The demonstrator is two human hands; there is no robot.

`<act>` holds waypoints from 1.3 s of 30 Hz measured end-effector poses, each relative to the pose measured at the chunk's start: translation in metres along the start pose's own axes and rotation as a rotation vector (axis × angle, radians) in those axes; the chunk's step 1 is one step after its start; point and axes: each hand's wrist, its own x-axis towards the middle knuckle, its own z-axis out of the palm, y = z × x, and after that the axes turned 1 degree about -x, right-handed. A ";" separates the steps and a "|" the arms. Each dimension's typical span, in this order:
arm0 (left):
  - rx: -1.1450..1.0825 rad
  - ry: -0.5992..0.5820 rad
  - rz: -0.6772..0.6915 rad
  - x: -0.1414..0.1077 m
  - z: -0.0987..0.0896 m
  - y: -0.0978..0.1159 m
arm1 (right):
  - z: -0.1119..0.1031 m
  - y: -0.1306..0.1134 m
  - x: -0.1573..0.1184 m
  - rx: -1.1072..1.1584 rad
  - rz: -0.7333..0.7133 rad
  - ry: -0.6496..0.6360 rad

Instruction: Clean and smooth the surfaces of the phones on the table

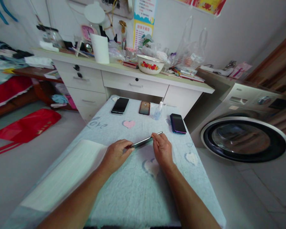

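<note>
Between my two hands is a phone (144, 140), turned so that mostly its thin silvery edge shows. My left hand (118, 154) pinches its left end between thumb and fingers. The right end is gripped by my right hand (162, 149), with the fingers curled round it. Beyond my hands lie a black phone (120, 106) at the far left, a brown phone or phone case (144, 108) in the middle, and a phone with a purple-blue edge (178, 123) on the right. Beside the brown one stands a clear spray bottle (158, 111).
A light blue cloth with hearts (131, 197) covers the table. White paper or tissue (66, 175) lies along its left side. Behind is a cluttered counter with an enamel bowl (149, 66) and a paper roll (100, 49). A washing machine (240, 136) stands at right, a red bag (26, 127) at left.
</note>
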 end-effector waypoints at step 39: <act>-0.015 0.019 -0.019 0.001 0.003 0.007 | 0.004 -0.037 -0.006 -0.052 -0.159 -0.242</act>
